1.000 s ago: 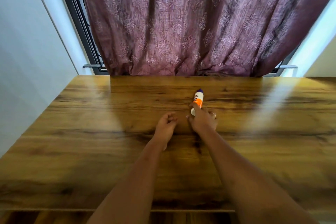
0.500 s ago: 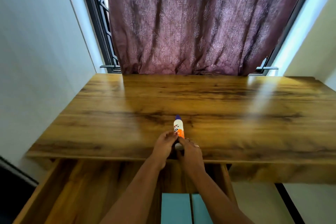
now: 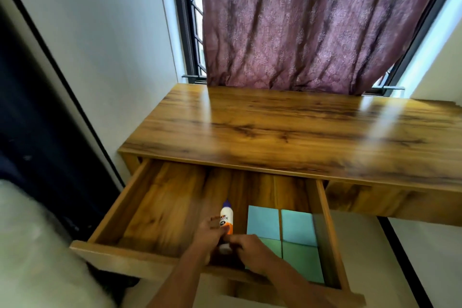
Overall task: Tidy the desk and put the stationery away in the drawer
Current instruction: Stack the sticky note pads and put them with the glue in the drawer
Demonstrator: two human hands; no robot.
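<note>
Grips the glue bottle (image 3: 227, 217) with left hand (image 3: 208, 235) and right hand (image 3: 250, 249), fingers curled round its lower half, top end pointing toward the desk (image 3: 287, 137). No longer at the desk's front edge as half a second ago: now down within the open drawer (image 3: 140, 260), just left of the blue and green paper squares (image 3: 297, 227); resting on the drawer floor or not, cannot tell.

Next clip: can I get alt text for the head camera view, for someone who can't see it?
The left hand and right hand together hold a white-and-orange glue bottle inside the open wooden drawer, beside four blue and green paper pads. Beyond it are the desk top and a purple curtain.
</note>
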